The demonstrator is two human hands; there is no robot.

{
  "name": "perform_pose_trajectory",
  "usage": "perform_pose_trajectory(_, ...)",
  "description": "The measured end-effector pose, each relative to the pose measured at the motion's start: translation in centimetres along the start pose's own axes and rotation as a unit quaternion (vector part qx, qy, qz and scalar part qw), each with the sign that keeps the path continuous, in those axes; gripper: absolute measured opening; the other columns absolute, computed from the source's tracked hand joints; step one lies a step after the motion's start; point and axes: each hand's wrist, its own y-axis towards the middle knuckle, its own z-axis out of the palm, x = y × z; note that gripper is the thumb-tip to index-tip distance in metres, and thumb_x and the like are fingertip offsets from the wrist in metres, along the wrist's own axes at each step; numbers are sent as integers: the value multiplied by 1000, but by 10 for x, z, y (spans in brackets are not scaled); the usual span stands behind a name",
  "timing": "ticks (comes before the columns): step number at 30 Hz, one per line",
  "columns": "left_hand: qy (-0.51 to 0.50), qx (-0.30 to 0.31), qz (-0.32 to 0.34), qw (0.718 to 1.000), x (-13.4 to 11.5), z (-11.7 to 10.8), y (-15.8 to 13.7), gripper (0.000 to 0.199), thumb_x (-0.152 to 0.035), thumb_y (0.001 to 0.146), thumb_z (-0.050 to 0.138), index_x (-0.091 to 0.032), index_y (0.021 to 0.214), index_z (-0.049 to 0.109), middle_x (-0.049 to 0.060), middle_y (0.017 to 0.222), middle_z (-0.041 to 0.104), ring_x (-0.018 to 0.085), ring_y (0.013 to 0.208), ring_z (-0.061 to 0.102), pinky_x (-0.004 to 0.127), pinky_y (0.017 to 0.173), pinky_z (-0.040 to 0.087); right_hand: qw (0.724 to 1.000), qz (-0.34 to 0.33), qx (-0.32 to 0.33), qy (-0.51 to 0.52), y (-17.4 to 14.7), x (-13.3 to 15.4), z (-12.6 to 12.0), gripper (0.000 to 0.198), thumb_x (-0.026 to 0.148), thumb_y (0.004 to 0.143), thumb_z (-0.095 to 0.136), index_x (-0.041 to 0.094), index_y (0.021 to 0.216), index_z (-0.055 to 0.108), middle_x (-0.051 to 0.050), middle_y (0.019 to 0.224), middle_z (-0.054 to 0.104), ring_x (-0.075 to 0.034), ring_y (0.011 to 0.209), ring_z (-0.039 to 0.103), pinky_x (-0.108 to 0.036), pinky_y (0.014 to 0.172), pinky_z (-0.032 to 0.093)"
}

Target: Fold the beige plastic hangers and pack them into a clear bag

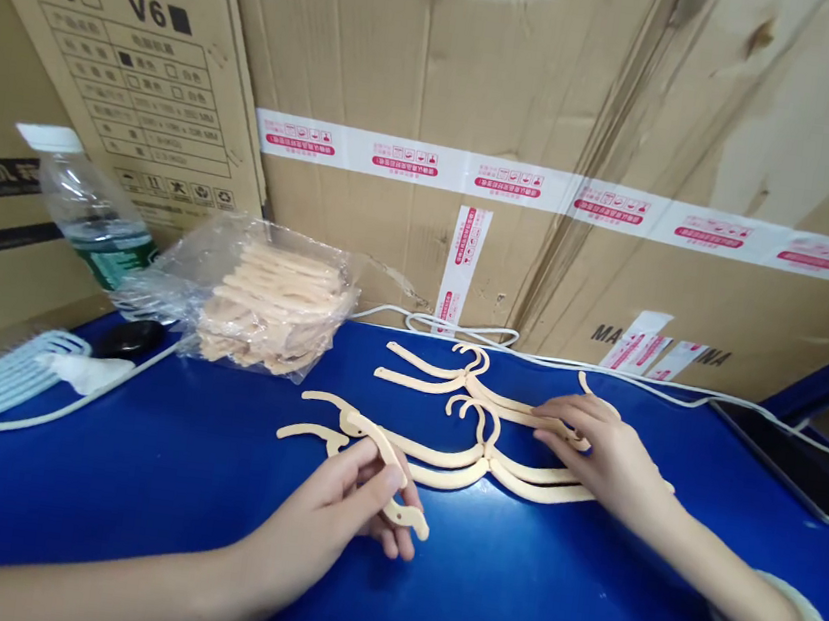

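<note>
My left hand [342, 498] is closed on loose beige plastic hanger arm pieces [378, 437], held above the table's front-middle; a second curved end with a small hole sticks out below the fingers. Behind it lie beige folding hangers with small hooks: a front pair [443, 477] and a rear pair [425, 384], laid side by side. My right hand [608, 460] reaches over the right ends of these hangers. Its fingers pinch a hanger piece [571, 435] at the rear pair's right end. The hand and wrist partly hide the front pair's right ends.
A clear plastic bag [275, 309] full of beige hanger pieces lies at back left. Near it are a water bottle [104, 222], a pale blue hairbrush [6, 371] and a black rounded object [130, 339]. A white cable [604, 369] runs along the cardboard boxes [413, 79]; a dark flat device [789, 462] lies right.
</note>
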Motion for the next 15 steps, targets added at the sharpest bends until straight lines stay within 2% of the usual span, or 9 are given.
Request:
perform_pose_trajectory(4,-20,-42,18,999,-3,-8,2,44,-58,83,67,-17,84,52,3,78,68,14,59,66,25,57,49,999,-10,23,-37,-3,-25,8,13,25,93,55,20,93,67,-10,93,69,-27,86,62,-41,75,53)
perform_pose_trajectory(10,-17,-102,48,994,-17,-20,3,39,-49,77,77,-18,85,54,-1,76,66,13,62,63,24,60,47,1000,2,9,-29,-2,-22,12,16,29,95,51,21,83,59,-8,84,65,-24,78,61,-38,70,52)
perform_pose_trajectory(15,14,-152,53,987,-19,-28,4,32,-31,70,85,-16,86,61,-2,74,61,12,70,58,25,68,44,997,73,-25,0,-5,-18,-5,22,40,96,49,22,85,55,-5,81,65,-20,70,63,-32,63,51)
